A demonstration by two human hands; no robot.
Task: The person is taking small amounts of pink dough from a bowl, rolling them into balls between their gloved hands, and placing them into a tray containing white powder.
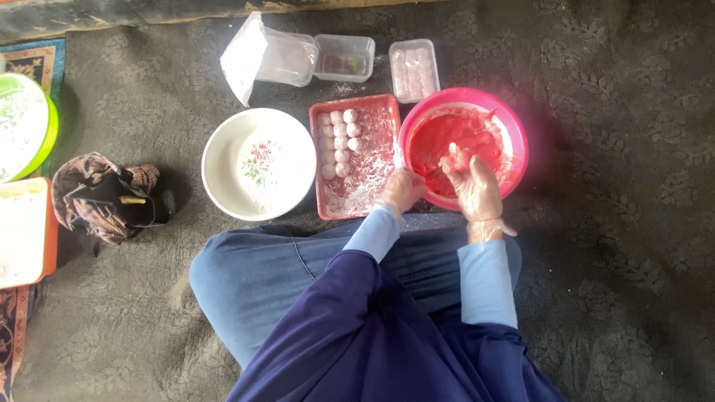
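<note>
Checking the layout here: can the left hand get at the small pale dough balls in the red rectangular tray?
Probably yes. The left hand rests at the pink bowl's rim beside the red rectangular tray; nothing covers the pale dough balls.

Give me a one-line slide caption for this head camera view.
Gloved right hand works red dough in pink bowl; left hand steadies its rim.

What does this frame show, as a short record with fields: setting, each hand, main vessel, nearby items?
setting: person seated on a dark patterned floor covering
left hand: gloved, on the near rim of the pink bowl
right hand: gloved, fingers in the red mixture
tray: red, floured, holding rows of pale balls
nearby: white floral bowl; clear plastic containers
</note>
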